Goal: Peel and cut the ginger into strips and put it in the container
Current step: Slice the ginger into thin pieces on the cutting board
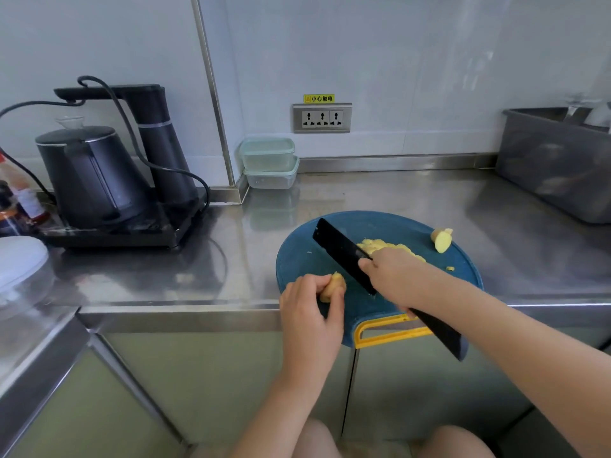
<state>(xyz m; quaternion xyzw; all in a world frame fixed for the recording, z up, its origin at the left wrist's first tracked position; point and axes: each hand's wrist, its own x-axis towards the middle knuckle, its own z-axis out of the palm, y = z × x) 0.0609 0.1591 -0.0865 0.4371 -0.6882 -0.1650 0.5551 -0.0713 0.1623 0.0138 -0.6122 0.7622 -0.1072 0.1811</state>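
Note:
A round blue cutting board (307, 252) with a yellow handle lies at the counter's front edge. My left hand (310, 312) pinches a peeled ginger piece (334, 285) on the board's left side. My right hand (396, 276) grips a black knife (340, 251), its blade angled up and left just right of that piece. Behind my right hand lies a pile of cut ginger (383, 246). Another ginger chunk (442, 239) rests at the board's far right. Two stacked clear containers (269, 163) with pale green lids stand against the back wall.
A black kettle (89, 173) and water dispenser on a black tray occupy the left counter. Bottles (16, 206) and a white lid stand at the far left. A grey bin (558, 160) sits back right. Wall sockets (322, 118) are behind the board.

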